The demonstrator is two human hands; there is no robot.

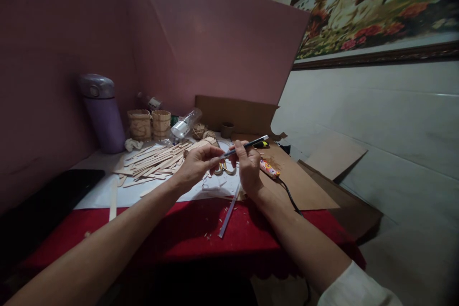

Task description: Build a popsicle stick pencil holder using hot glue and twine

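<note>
My right hand is closed around a thin dark pen-like tool with a pale tip, held slanting up to the right. Its lower end meets the fingertips of my left hand, which are pinched together on something too small to make out. Both hands hover over white paper on a red cloth-covered table. Just behind my hands lies a heap of flat wooden craft sticks. A pair of scissors lies between and beneath my hands.
A purple flask stands at the back left, beside two small stick-built cups and a tipped clear bottle. A glue stick, a patterned tool with a black cord, brown cardboard and twine lie around.
</note>
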